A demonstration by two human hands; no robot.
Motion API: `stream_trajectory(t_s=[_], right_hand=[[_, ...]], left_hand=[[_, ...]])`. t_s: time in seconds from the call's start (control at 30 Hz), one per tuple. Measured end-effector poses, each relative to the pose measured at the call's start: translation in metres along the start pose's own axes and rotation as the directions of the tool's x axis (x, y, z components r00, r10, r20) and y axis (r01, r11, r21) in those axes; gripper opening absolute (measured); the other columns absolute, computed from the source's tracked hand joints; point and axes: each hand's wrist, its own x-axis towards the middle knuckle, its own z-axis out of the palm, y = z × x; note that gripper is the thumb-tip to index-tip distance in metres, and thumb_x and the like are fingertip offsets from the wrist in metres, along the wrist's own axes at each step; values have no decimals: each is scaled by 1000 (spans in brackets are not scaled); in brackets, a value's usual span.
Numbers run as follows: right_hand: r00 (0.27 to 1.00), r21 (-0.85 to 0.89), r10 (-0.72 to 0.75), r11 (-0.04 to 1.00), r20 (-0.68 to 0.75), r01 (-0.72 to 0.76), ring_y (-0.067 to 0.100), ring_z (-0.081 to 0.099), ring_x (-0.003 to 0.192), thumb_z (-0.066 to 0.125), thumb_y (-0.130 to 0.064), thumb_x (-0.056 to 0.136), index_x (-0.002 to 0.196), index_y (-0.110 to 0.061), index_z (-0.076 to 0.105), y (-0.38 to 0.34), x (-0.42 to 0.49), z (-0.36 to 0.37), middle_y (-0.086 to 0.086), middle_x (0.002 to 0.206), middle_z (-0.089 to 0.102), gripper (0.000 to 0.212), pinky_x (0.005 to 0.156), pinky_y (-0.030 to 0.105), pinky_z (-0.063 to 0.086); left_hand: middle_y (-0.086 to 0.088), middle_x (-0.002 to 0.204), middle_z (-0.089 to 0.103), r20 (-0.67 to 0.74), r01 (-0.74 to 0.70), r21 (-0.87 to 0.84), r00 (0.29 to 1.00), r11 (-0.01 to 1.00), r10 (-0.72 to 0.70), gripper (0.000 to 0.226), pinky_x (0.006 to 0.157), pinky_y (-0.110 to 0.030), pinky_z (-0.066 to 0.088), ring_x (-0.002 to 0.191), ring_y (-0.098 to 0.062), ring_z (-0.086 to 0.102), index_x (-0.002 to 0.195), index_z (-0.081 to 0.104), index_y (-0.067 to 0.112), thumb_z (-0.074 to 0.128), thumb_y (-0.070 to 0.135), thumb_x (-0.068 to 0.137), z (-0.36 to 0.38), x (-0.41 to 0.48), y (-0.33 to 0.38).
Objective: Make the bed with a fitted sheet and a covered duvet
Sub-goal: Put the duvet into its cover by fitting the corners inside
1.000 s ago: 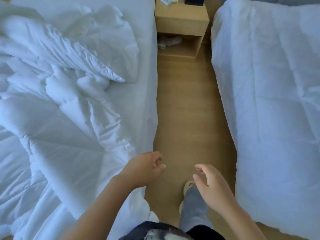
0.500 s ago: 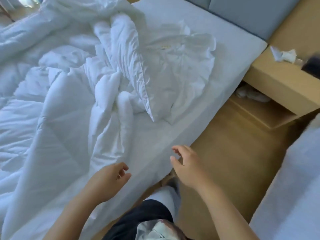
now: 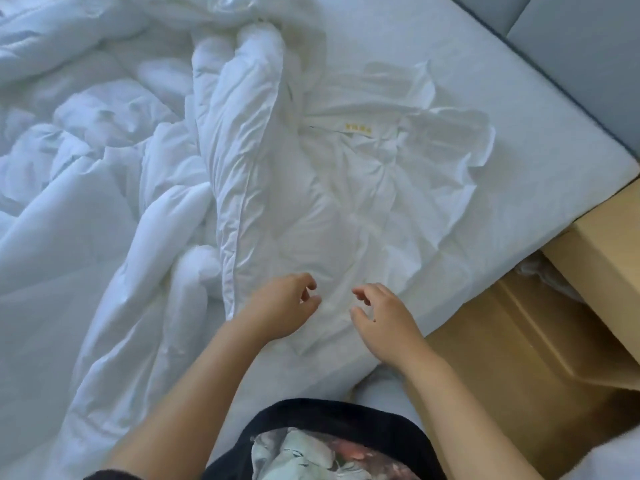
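Both bare forearms reach forward from the lower edge of the view and converge, so that the two hands end up near each other with a small gap between them. The left hand (image 3: 282, 308) shows its back, the wrist roughly straight, and its fingers (image 3: 309, 289) curl loosely toward the other hand, gripping nothing. The right hand (image 3: 384, 322) mirrors it, back upward, with its fingers (image 3: 363, 293) loosely bent and its thumb (image 3: 356, 315) spread below them, pointing toward the left hand, and it too holds nothing.
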Motion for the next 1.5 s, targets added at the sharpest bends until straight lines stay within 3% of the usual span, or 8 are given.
stream_trajectory(t_s=[0.5, 0.7, 1.0, 1.07, 1.13, 1.23, 1.37, 1.5], right_hand=[[961, -44, 273, 962, 54, -271, 32, 38, 127, 59, -38, 88, 142, -7, 27, 144, 359, -112, 14, 140, 38, 70, 99, 41, 36], [912, 342, 407, 852, 46, -397, 16, 57, 104, 64, -25, 86, 149, -11, -7, 148, 414, -81, -2, 105, 57, 96, 82, 18, 42], [797, 333, 589, 784, -133, -524, 32, 33, 122, 71, -33, 79, 135, -9, 36, 142, 448, -75, 15, 133, 31, 70, 84, 32, 37], [829, 336, 528, 827, -185, -452, 32, 45, 107, 60, -26, 87, 96, -3, 55, 143, 455, -79, 11, 108, 42, 25, 87, 34, 43], [897, 334, 375, 898, -235, -288, 25, 48, 81, 46, -14, 93, 63, -7, 40, 140, 456, -84, 4, 85, 39, 31, 77, 35, 42], [994, 254, 4, 967, -110, 25, 6, 37, 60, 41, -7, 92, 60, -19, 27, 122, 426, -93, -5, 70, 34, 37, 60, 25, 26], [894, 166, -416, 906, 168, 390, 6, 31, 60, 39, -16, 85, 67, -19, 34, 115, 360, -97, -16, 68, 32, 19, 55, 21, 23], [902, 148, -386, 920, 190, 363, 11, 40, 62, 43, -20, 86, 65, -10, 42, 123, 340, -108, -5, 72, 43, 23, 58, 28, 35]], left_hand=[[1, 128, 51, -115, 407, -271, 886, 872, -450, 46, 88, -28, 38, 115, -17, 49, 137, 39, 22, 48, 37, 94, 12, 293, 67], [3, 127, 50, -103, 457, -315, 855, 832, -508, 46, 86, -28, 39, 111, -14, 49, 136, 39, 24, 47, 39, 94, 21, 323, 54], [2, 125, 51, -91, 395, -319, 892, 862, -442, 47, 87, -30, 42, 108, -16, 53, 135, 40, 22, 49, 39, 93, 1, 359, 53], [1, 125, 51, -82, 391, -320, 896, 863, -437, 47, 89, -32, 43, 109, -17, 53, 136, 40, 22, 48, 40, 93, -1, 369, 56], [-1, 127, 51, -97, 391, -356, 888, 849, -449, 50, 88, -30, 42, 110, -17, 52, 137, 39, 21, 49, 42, 93, -3, 383, 58], [-6, 134, 48, -96, 393, -552, 846, 735, -524, 68, 87, -27, 36, 120, -20, 48, 142, 31, 18, 49, 54, 89, -12, 408, 63], [-7, 149, 31, 42, 445, -738, 781, 507, -623, 98, 96, -31, 34, 130, -26, 39, 149, 10, 16, 57, 64, 79, -28, 436, 71], [-17, 110, 57, -34, 547, -566, 732, 617, -680, 37, 64, -34, 43, 86, -32, 55, 126, 42, 7, 44, 13, 89, -22, 427, 71]])
